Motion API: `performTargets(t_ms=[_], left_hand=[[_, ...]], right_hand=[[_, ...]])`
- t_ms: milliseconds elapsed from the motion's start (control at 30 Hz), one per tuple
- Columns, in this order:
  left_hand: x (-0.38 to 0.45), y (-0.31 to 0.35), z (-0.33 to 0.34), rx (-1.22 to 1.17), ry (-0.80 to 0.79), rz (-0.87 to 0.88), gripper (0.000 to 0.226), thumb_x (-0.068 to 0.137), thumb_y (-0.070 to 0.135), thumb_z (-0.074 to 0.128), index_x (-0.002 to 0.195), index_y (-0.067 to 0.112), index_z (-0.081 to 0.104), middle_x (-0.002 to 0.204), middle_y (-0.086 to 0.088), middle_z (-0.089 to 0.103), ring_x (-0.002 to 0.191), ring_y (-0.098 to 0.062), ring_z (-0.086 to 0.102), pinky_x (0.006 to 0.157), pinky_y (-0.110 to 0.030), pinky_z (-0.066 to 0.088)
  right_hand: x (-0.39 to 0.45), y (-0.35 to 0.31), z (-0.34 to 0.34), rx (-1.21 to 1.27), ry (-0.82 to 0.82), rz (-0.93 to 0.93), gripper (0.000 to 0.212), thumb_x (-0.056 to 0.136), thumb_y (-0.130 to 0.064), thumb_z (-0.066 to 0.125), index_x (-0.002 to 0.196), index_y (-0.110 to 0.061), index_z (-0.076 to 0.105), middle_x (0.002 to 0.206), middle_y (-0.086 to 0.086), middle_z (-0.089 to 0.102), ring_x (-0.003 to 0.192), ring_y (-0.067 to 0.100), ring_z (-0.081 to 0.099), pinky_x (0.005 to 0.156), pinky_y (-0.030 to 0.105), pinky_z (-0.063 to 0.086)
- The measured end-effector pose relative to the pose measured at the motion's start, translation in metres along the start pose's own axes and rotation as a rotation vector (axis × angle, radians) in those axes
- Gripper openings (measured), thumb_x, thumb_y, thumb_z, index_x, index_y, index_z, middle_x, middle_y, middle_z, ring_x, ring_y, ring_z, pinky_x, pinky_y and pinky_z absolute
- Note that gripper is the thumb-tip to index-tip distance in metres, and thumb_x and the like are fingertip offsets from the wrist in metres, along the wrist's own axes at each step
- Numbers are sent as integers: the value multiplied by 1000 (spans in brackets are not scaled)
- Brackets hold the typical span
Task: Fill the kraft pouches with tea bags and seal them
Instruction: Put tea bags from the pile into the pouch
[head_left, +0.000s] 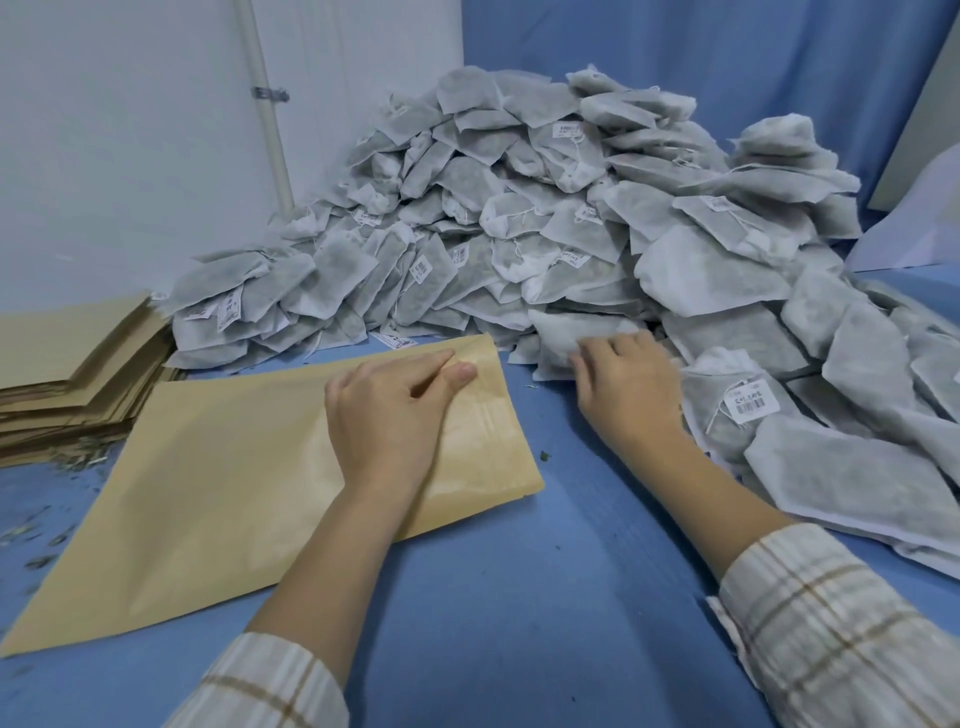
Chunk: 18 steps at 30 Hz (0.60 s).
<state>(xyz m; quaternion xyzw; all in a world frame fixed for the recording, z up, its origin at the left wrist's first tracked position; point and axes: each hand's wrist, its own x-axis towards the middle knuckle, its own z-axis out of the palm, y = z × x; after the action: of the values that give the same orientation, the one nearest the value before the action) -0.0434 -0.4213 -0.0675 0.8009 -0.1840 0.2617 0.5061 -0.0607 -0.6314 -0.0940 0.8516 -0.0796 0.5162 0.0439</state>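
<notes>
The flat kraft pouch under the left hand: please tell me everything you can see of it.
The pouch is plain tan paper, large, flat and apparently empty, lying slantwise on the blue table. A zip strip runs near its mouth, at the right end. The left hand rests on that end, fingers touching the far corner. It lies apart from the pouch stack.
</notes>
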Motion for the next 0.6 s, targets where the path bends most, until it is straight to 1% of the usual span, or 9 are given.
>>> performTargets(t_ms=[33,100,167,233,300,367,467,567,600], left_hand=[[0,0,-1,3,1,-3,19,81,41,68,94,29,76,88,7,74,90,-17,64,91,-46,43],[1,-2,-4,3,12,-17,20,81,41,68,96,30,75,92,7,74,94,-17,64,94,-45,43],[3,-4,-9,7,41,-32,21,81,42,67,95,30,75,92,6,74,94,-17,64,94,-45,42],[6,-5,-13,6,78,-57,21,81,44,68,94,30,76,91,7,73,92,-16,63,95,-45,42],[9,-5,-17,-23,99,-93,21,79,46,68,94,32,75,91,13,72,92,-13,62,96,-43,42],[9,-5,-19,-58,95,-107,22,78,48,69,94,34,75,92,16,71,94,-11,61,97,-42,41],[5,0,-12,-114,-2,-67,20,77,44,71,93,33,75,96,13,73,93,-4,61,97,-36,42],[-5,15,1,-213,-171,1,18,74,41,73,90,33,76,91,13,73,87,2,61,91,-26,45],[-8,19,4,-217,-200,29,18,74,42,73,89,34,76,90,13,73,87,2,61,89,-25,45]], right_hand=[[0,-9,-4,61,55,-38,9,78,-10,67,74,-2,68,64,14,63,61,30,56,60,36,41],[1,-29,-9,318,15,142,18,89,-14,56,77,-4,65,66,8,61,64,27,53,62,31,36],[7,-40,-12,679,-98,555,26,95,-18,47,74,-12,60,65,-1,55,64,18,47,61,27,33],[11,-48,-17,1024,-178,970,35,94,-14,45,60,-18,50,59,-4,49,58,13,42,56,24,36],[9,-52,-21,1242,-281,1196,38,89,-4,45,53,-16,46,51,-1,45,48,13,40,43,20,36],[8,-58,-26,1321,-497,1143,32,87,1,47,57,-10,52,50,1,48,44,12,43,38,16,36],[5,-73,-34,1337,-775,913,19,89,-8,56,71,-6,60,52,0,54,43,7,48,38,14,37],[5,-81,-32,1233,-959,804,32,97,-2,41,69,-19,45,66,-7,49,49,-6,51,44,3,38],[4,-82,-31,1218,-950,781,34,98,-2,38,70,-20,42,69,-5,46,55,-3,49,46,3,37]])
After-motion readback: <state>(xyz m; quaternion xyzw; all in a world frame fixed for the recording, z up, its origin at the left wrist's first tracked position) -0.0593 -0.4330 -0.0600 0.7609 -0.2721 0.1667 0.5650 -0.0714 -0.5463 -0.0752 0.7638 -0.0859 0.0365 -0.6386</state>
